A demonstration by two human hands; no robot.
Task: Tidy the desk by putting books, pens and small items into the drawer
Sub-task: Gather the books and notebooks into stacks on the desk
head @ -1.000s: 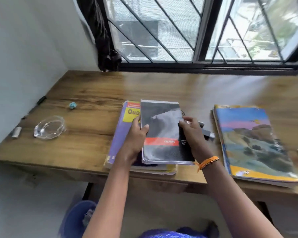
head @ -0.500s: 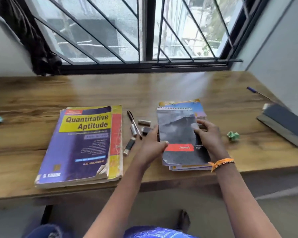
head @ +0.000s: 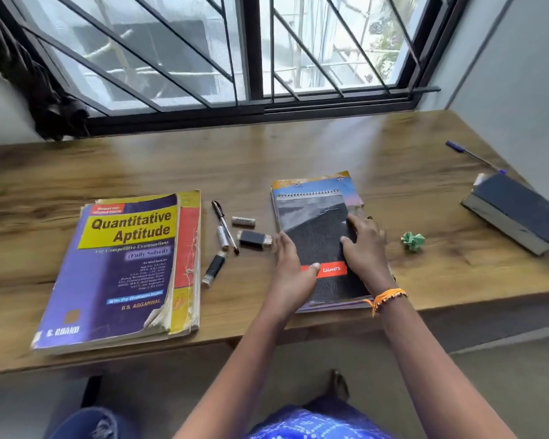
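A grey-black spiral notebook [head: 317,236] with a red band lies on top of a colourful book [head: 346,185] near the desk's front edge. My left hand [head: 293,269] grips its left edge, thumb on the cover. My right hand [head: 365,245] holds the right edge, thumb on top. Left of them lie a black pen [head: 224,224], a small white tube [head: 243,221], a white cap-like piece [head: 222,238], a black block [head: 255,239] and a black USB stick [head: 214,269]. A purple "Quantitative Aptitude" book [head: 118,264] rests on a yellow-red book [head: 187,248]. No drawer is in view.
A crumpled green paper [head: 412,240] sits right of my hands. A thick dark book [head: 520,213] lies at the far right with a purple pen [head: 474,156] behind it. The wooden desk [head: 298,147] runs to a barred window; a wall closes the right side.
Both hands carried the notebook from the purple book stack to the right and set it down flat on the colourful book. The small items under it are now uncovered.
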